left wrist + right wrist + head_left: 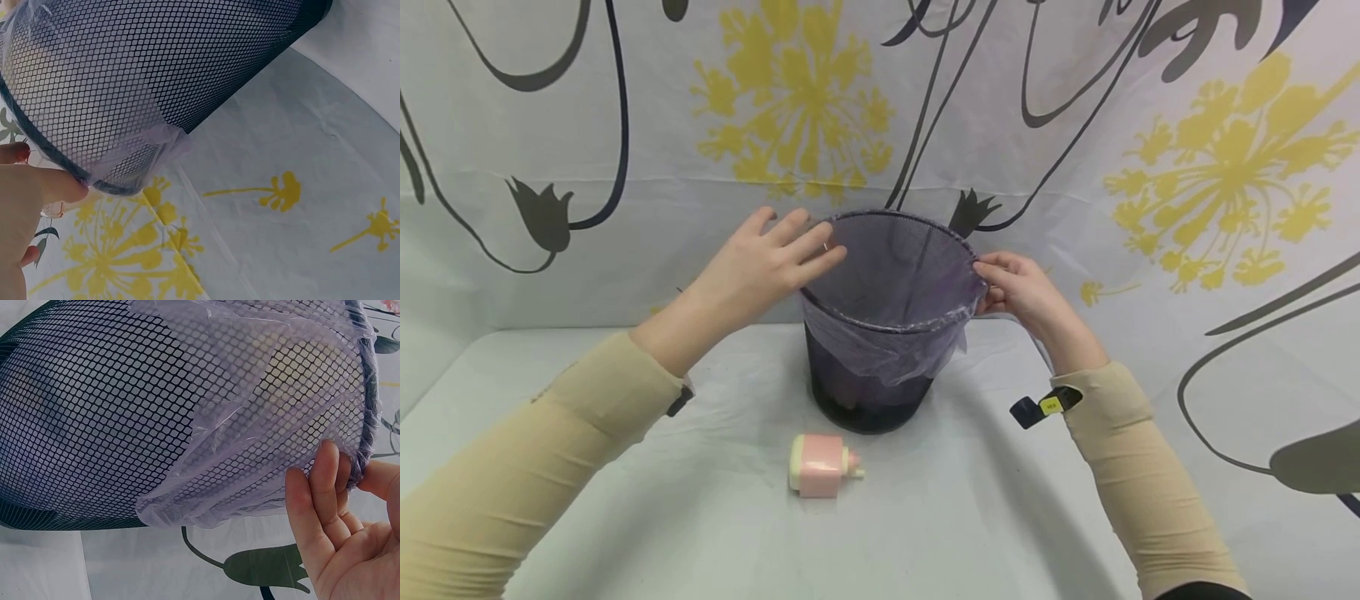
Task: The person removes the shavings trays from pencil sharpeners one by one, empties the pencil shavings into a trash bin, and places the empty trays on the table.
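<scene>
Right sleeve (1138,467): beige, comes in from the lower right, with a dark strap (1052,406) and yellow tag at the wrist.
Left sleeve (542,467): beige too, comes in from the lower left, with a small dark device (680,400) below the cuff.
Table (917,525): white, spreads beneath bottle and bin.
Bottle (820,465): pink and cream, lies in front of the bin, spout pointing right.
Bin (865,404): dark mesh, stands upright on the table, between both hands, with a round rim (887,212) at the top.
Bag (891,350): thin, see-through purple plastic, lines the bin and folds out over the rim, hanging loose and creased down the outside.
Right hand (1018,287): pinches the bag at the right side of the rim, thumb at the edge, fingers closed in against the outside.
Left hand (767,262): spreads fingers wide and nearly straight above the left side of the rim; in the left wrist view, touches the rim with the thumb.
Cloth (647,167): pale, hangs behind everything, printed with yellow flowers (808,96), dark tulips (542,217) and long curling stems.
</scene>
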`<act>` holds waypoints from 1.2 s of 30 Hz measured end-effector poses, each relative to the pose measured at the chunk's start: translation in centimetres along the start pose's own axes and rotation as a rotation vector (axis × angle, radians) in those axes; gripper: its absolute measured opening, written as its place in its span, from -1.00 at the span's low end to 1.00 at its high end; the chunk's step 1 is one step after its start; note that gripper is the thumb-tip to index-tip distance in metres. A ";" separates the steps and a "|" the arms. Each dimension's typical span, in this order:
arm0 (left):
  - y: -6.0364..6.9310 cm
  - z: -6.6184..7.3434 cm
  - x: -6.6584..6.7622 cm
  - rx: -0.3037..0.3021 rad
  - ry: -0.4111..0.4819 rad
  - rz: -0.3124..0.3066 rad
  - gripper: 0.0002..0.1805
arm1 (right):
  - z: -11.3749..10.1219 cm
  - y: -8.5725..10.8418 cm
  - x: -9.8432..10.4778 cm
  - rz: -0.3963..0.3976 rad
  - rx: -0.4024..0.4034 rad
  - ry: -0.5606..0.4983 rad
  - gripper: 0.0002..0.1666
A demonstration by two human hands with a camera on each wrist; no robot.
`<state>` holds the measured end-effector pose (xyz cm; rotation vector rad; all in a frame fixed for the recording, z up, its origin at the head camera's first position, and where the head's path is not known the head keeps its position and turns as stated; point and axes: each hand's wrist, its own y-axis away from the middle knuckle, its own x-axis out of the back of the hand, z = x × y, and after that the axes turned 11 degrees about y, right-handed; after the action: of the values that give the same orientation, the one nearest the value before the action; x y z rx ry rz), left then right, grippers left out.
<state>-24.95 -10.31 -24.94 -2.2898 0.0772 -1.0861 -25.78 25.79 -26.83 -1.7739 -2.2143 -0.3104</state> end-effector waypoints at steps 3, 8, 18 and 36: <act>0.0 -0.1 0.0 0.012 0.025 0.056 -0.39 | 0.0 0.0 0.0 -0.001 0.000 0.000 -0.59; 0.1 -0.1 0.1 0.039 0.062 0.121 -0.43 | 0.0 0.0 0.0 -0.006 0.002 -0.005 -0.57; 0.3 0.0 -0.2 0.117 0.025 0.215 -0.51 | 0.0 0.0 0.0 -0.006 0.002 -0.015 -0.59; 2.1 0.0 -0.2 0.278 0.079 0.248 -0.29 | 0.1 0.0 0.0 -0.009 0.011 -0.027 -0.62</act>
<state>-24.65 -11.98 -26.27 -1.9322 0.2210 -0.9900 -25.74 25.82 -26.88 -1.7729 -2.2388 -0.2776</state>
